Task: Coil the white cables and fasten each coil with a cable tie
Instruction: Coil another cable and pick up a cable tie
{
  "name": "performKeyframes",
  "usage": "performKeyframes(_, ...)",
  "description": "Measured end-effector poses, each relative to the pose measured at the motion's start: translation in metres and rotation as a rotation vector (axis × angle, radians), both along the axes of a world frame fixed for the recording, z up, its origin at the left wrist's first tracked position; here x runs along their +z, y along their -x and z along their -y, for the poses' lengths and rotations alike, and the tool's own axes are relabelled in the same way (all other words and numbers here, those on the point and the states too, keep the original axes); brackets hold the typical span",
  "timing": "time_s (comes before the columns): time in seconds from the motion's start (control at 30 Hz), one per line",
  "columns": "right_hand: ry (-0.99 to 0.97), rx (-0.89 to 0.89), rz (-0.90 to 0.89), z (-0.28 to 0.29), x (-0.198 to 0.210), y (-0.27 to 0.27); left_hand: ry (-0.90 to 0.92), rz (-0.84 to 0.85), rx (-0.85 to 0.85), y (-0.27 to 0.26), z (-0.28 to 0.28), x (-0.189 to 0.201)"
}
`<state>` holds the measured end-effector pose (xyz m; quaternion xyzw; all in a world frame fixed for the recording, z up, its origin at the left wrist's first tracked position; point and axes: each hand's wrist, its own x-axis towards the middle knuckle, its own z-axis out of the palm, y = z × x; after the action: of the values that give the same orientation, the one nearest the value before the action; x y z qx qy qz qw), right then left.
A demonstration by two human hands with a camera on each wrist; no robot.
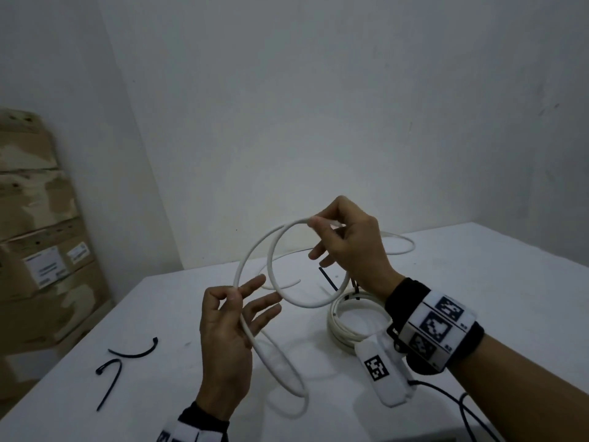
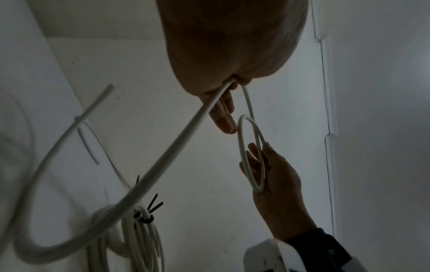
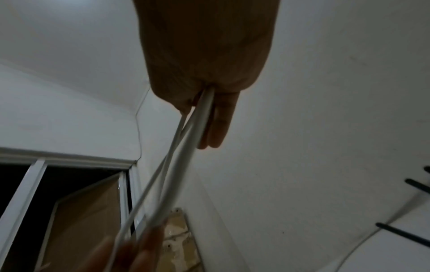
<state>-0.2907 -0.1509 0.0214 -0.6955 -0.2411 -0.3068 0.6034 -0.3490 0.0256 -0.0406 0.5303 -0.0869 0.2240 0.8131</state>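
A loose white cable (image 1: 255, 246) is held in the air over the white table (image 1: 478, 298), bent into a round loop. My right hand (image 1: 315, 223) pinches the top of that loop where two strands cross. My left hand (image 1: 236, 291) pinches the cable lower down between thumb and forefinger, the other fingers spread; the rest trails past the palm to the table. In the left wrist view the loop (image 2: 242, 150) hangs from the right hand (image 2: 274, 174). A finished coil (image 1: 344, 317), bound with a black cable tie (image 2: 145, 219), lies under my right wrist.
Two loose black cable ties (image 1: 137, 352) (image 1: 108, 378) lie on the table's left part, and another (image 1: 328, 279) lies beyond the loop. A further white cable (image 1: 404, 244) lies near the back wall. Cardboard boxes (image 1: 38, 234) are stacked at the left.
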Motion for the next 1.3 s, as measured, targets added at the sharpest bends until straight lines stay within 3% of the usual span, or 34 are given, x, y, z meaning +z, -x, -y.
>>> performKeyframes(0.07,-0.046,0.006,-0.011,0.004,0.001,-0.003,0.011,-0.022,-0.043,0.0,-0.002,-0.007)
performKeyframes(0.13,0.035,-0.045,0.033,0.007,-0.001,-0.007,-0.036,-0.068,-0.079,-0.004,-0.008,-0.011)
performKeyframes(0.23,0.124,-0.13,0.103,0.008,-0.006,-0.012,-0.383,-0.19,-0.076,-0.017,-0.025,0.007)
performKeyframes(0.37,0.183,-0.102,0.131,0.008,-0.007,-0.015,-0.792,-0.178,0.032,-0.036,-0.041,0.068)
performKeyframes(0.53,0.242,-0.075,0.205,-0.004,-0.003,-0.013,-1.149,-0.275,-0.215,-0.048,-0.014,0.116)
performKeyframes(0.67,0.102,-0.093,0.145,-0.004,-0.004,-0.015,-0.881,-0.21,-0.273,-0.045,0.001,0.101)
performKeyframes(0.8,-0.084,-0.008,-0.094,-0.013,-0.013,-0.009,-0.514,-0.099,-0.188,-0.045,0.012,0.075)
performKeyframes(0.87,-0.128,0.057,-0.154,-0.018,-0.019,-0.007,-0.42,-0.092,-0.119,-0.046,0.018,0.066)
performKeyframes(1.03,-0.252,0.318,-0.286,-0.013,-0.017,-0.008,-0.424,0.001,-0.01,-0.044,0.015,0.053)
performKeyframes(1.13,-0.25,0.384,-0.307,-0.012,-0.011,-0.008,-0.473,0.095,0.067,-0.043,0.014,0.048)
performKeyframes(1.3,-0.282,0.535,-0.448,-0.01,-0.006,-0.01,-0.323,0.033,0.087,-0.047,0.008,0.049)
